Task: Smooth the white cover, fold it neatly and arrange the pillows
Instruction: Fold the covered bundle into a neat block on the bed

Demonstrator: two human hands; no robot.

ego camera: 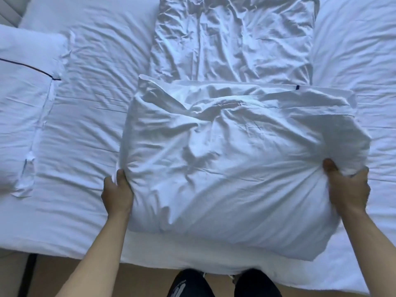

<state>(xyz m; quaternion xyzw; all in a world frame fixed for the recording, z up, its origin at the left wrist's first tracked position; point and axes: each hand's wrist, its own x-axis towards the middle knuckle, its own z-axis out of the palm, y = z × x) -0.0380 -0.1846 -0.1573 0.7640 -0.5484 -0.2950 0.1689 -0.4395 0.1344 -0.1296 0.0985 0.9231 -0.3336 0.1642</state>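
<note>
The bed [75,129] fills nearly the whole view, its white sheet creased in long ridges running left to right. On it, beyond the middle, lies the white cover [233,39], spread flat but heavily wrinkled, its long axis running away from the person.

Nearer, at the bed's front edge, sits a pillow [225,163] in a loose white case, its long axis lying left to right across the person's front; its far flap overlaps the near end of the cover. A 2nd pillow [21,103], trimmed with a thin dark line, lies at the left of the bed, well apart from the 1st.

The left hand [116,194] pinches the pillow's left edge, thumb on top and fingers tucked out of sight beneath the fabric. The right hand [348,189] has a closed grip on the right edge, bunching the case into radiating folds under the thumb. Each hand holds 1 end, so neither is nearer; the pillow lies squarely between them and directly ahead.

The case is the only container here, and the pillow fills it loosely, with slack cloth at the far flap.

By my reading, the pillow must be moved clear, probably leftward toward its mate, before the cover behind it can be smoothed and folded.
</note>
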